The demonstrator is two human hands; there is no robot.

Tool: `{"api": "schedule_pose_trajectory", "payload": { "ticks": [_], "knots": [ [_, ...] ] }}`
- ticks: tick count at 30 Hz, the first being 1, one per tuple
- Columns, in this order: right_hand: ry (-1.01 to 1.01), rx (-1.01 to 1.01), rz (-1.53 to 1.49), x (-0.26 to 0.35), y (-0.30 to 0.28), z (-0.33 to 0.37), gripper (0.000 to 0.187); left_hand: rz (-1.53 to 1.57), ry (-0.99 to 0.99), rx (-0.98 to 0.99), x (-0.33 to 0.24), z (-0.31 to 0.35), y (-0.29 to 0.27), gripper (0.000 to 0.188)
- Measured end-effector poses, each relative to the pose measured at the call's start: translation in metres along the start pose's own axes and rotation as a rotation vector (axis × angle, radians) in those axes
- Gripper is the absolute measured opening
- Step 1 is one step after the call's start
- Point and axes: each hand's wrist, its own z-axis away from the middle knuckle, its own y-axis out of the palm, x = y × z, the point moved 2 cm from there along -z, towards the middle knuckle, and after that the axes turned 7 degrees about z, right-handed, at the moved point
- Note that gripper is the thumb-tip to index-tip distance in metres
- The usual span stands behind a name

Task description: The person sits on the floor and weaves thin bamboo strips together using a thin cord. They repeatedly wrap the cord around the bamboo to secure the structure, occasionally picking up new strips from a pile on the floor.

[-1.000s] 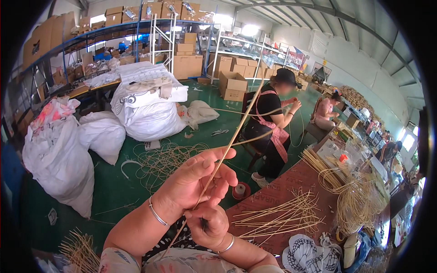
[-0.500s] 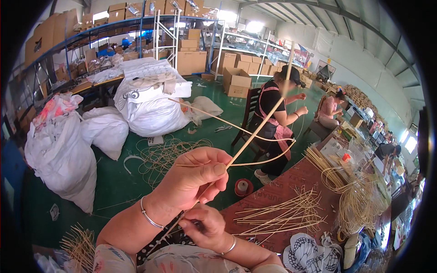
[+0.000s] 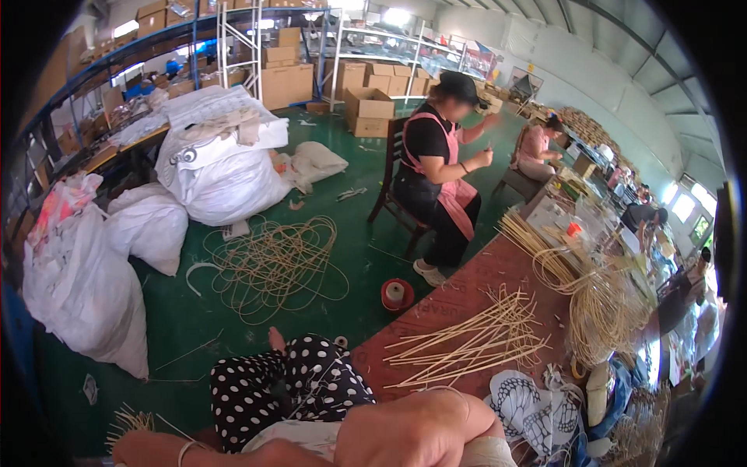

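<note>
My left hand [image 3: 144,449] reaches to the lower left edge, beside an upright bundle of thin cane sticks [image 3: 131,420]. Its fingers are cut off by the frame, so any grip is hidden. One thin pale stick [image 3: 173,424] slants close to the wrist. Low in the middle, my right hand [image 3: 401,436] shows only its back, in front of my lap; its fingers are out of sight. On the reddish-brown tabletop [image 3: 373,362] to its right lies a loose pile of cut cane sticks [image 3: 475,338].
Coiled cane [image 3: 272,265] lies on the green floor, near white sacks [image 3: 85,280]. A red bowl with a spool [image 3: 395,294] stands by the table. One co-worker [image 3: 436,156] sits beyond it. Cane coils [image 3: 611,311] and butterfly-patterned cloth [image 3: 525,409] are at right.
Both hands have dropped from the middle to the lower edge, the left one far to the left. The long stick and bent cane they held up are out of view. The view has shifted.
</note>
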Motion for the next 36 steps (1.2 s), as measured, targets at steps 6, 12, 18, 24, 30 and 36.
{"api": "schedule_pose_trajectory", "payload": {
  "ticks": [6,12,18,24,30,36],
  "knots": [
    [-0.042,0.087,0.115,-0.004,0.001,0.004,0.016,0.276,0.052,-0.187,-0.005,-0.007,-0.001,0.016],
    [0.016,-0.362,1.221,-0.026,-0.031,0.028,0.016,0.150,0.040,-0.385,0.011,-0.008,-0.023,0.011],
    [0.303,-0.611,0.443,-0.063,-0.026,0.039,0.014,0.344,0.159,-0.816,0.020,-0.005,-0.029,0.011],
    [0.483,-0.741,-0.182,-0.065,-0.007,0.041,0.016,0.303,0.212,-0.919,0.026,-0.004,-0.030,0.010],
    [0.470,-1.078,-0.461,-0.066,0.022,0.046,0.004,-0.306,0.268,-0.920,0.028,-0.002,-0.032,0.010],
    [0.328,-0.904,0.454,-0.045,0.025,0.035,0.014,-0.487,0.343,-0.966,0.028,-0.002,-0.028,0.011]
  ]
}}
